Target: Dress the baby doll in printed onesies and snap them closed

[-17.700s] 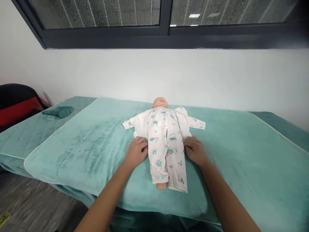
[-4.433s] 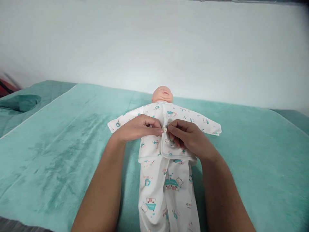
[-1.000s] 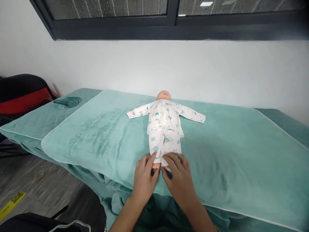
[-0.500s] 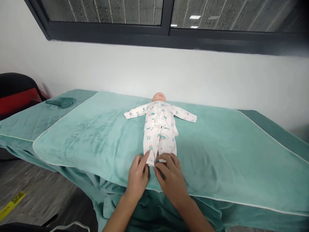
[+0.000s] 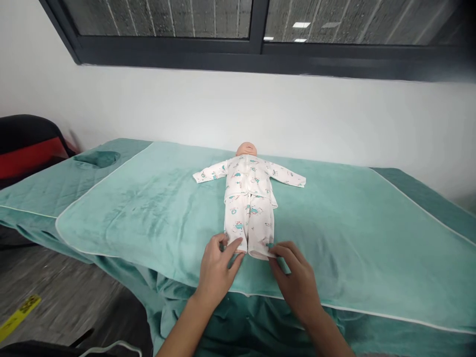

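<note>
A baby doll (image 5: 247, 148) lies on its back with its arms spread, its head toward the wall. It wears a white printed baby shirt (image 5: 243, 176) and matching baby trousers (image 5: 236, 218). At the trouser leg on the left, my left hand (image 5: 217, 270) is closed on the cuff, thumb below and forefinger above. Pinched between the thumb and fingers of my right hand (image 5: 297, 277) is the outer corner of the other cuff. Both trouser legs lie flat side by side, and the doll's feet are not visible.
A green velvety cover (image 5: 357, 238) with white piping lies over the bed beneath the doll. A face hole (image 5: 98, 158) shows at the bed's left end. A black and red chair (image 5: 31, 148) stands at far left. Behind the bed is a white wall (image 5: 167, 104) under a dark-framed window.
My right hand has moved right, from the inner edges of the cuffs to the outer corner of the right cuff. The two legs now lie more evenly. My left hand has shifted slightly right.
</note>
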